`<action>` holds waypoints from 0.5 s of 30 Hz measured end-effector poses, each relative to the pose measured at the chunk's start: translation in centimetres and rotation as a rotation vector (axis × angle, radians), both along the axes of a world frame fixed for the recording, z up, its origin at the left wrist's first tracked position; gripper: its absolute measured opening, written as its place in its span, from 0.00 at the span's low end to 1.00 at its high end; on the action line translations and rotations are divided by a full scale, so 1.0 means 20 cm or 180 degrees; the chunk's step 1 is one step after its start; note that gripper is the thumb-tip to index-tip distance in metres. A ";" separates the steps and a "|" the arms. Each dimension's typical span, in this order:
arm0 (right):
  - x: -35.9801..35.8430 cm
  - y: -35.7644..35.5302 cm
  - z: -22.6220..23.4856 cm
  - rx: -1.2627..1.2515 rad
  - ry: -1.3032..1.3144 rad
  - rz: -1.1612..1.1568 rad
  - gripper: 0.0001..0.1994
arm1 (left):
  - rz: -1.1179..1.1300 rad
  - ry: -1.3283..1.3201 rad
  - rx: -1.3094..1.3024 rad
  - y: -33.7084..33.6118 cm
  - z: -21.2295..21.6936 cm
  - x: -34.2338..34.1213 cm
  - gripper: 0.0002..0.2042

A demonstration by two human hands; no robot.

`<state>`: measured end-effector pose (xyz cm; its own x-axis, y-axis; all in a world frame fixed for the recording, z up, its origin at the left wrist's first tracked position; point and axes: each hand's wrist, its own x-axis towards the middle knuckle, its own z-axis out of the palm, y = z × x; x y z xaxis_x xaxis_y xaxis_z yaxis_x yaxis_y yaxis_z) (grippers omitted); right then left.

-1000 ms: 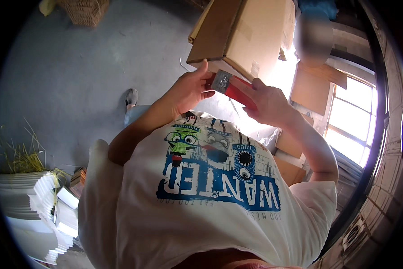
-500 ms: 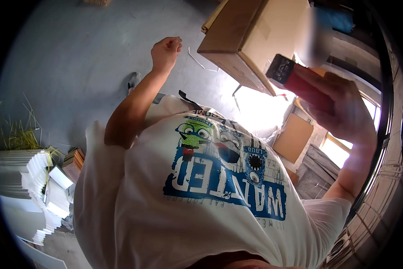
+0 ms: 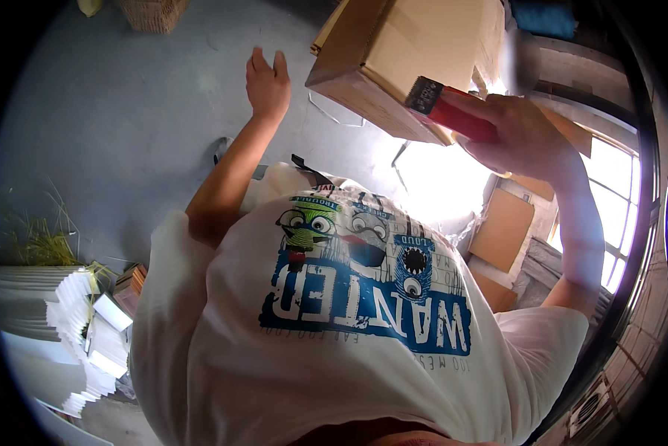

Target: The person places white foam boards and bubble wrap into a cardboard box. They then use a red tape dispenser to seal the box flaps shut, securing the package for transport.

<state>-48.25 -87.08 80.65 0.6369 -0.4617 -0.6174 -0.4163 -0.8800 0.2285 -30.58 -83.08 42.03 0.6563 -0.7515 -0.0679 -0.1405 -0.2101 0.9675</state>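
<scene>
My right hand (image 3: pixel 520 137) is wrapped round a red hand tool (image 3: pixel 464 115) with a dark flat end; its exact kind does not show. That dark end lies in front of the near lower edge of a large brown cardboard box (image 3: pixel 438 52), and I cannot tell whether they touch. To the left of the box, my left hand (image 3: pixel 268 89) is raised over the grey floor. Its fingers point away from me and stand apart, holding nothing.
White corrugated sheets (image 3: pixel 81 349) are stacked at the lower left beside yellow-green strapping (image 3: pixel 47 241). A woven basket (image 3: pixel 155 13) stands at the far left. Flat cardboard (image 3: pixel 501 227) leans at the right, near a bright window (image 3: pixel 609 201).
My left hand has gone from closed to open, with its fingers spreading. My right hand has moved left and away from me with the red tool, toward the box's left side.
</scene>
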 end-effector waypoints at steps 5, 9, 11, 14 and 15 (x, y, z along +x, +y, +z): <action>-0.10 0.00 -0.22 0.0311 0.0021 -0.0558 0.31 | -0.0973 -0.2586 -0.1169 -0.10 0.88 -0.08 0.25; -0.40 -0.05 -0.35 -0.0056 -0.0379 -0.0098 0.34 | -0.1209 -0.3687 -0.0922 -0.18 0.83 -0.26 0.27; -0.65 -0.05 -0.40 -0.0029 -0.0395 -0.0405 0.35 | -0.1318 -0.4004 -0.0606 -0.21 0.77 -0.23 0.28; -1.11 -0.07 -0.46 -0.0084 -0.0512 -0.0661 0.36 | -0.1254 -0.4275 -0.0270 -0.18 0.78 -0.20 0.27; -1.31 -0.07 -0.53 -0.0162 -0.0666 -0.0562 0.37 | -0.1202 -0.4503 -0.0166 -0.18 0.76 -0.19 0.27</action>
<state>-74.54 -88.46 70.14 0.6552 -0.6039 -0.4539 -0.6050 -0.7793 0.1635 -34.43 -86.76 57.25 -0.0810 -0.8715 0.4836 -0.9964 0.0838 -0.0158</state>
